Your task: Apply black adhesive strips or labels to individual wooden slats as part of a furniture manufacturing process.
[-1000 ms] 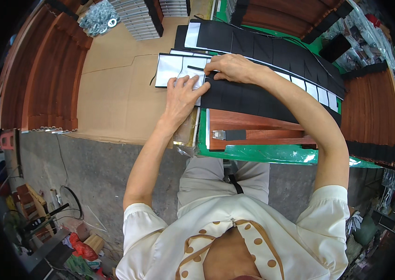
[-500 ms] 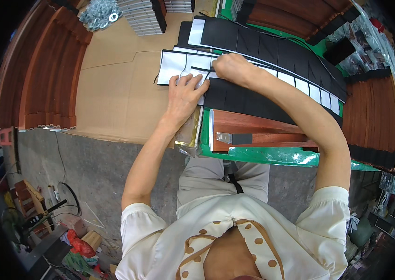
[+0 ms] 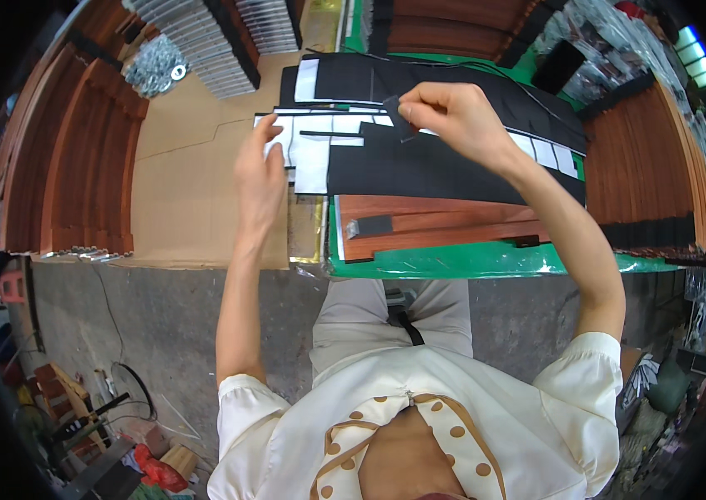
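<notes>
My right hand pinches a small black adhesive strip above a black sheet with white backing strips. My left hand hovers open over the sheet's left end, fingers spread, holding nothing. Below the sheet lie reddish-brown wooden boards on a green mat; one board carries a black pad at its left end.
A cardboard sheet covers the left of the work surface. Stacked wooden slats stand at far left and more slats at right. Grey stacked pieces and a bag of metal washers sit at the back.
My right hand has lifted off the sheet, pulling a small black strip up. My left hand has risen from pressing on the sheet's left end.
</notes>
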Motion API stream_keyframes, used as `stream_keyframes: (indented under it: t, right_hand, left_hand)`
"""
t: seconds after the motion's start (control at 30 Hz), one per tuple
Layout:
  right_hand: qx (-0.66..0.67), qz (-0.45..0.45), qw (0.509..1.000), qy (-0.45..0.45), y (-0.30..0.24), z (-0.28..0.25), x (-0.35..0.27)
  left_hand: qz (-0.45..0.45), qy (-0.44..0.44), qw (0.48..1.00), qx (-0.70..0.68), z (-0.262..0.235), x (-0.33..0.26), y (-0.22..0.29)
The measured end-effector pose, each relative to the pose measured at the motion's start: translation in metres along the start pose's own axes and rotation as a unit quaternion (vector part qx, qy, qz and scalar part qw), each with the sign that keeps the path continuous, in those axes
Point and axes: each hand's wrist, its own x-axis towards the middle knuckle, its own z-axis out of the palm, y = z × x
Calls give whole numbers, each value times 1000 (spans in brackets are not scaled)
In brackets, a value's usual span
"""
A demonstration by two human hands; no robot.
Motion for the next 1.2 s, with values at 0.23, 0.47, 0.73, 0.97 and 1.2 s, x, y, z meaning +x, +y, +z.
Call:
stream_keyframes:
  t: [0.23,0.47,0.73,0.97,1.2]
  right_hand:
    - [-293,-433,825,212,-41,-6,-105]
    - [-337,-352,853,188,-35,-16,-182]
    - [-104,-183,968,135,-1,-49,-234]
    - [-200,-124,957,167,33,-92,-254]
    - [-206,-42,948,240,103,-137,-247]
  left_hand:
    - [85,-142,978,-126,-29,-35,180]
    - [65,-231,951,-193,2,-71,204]
    - [268,-239,922,-148,51,-80,226]
    - [283,-235,924,-101,102,-70,251]
    - [239,-184,953,24,185,-62,254]
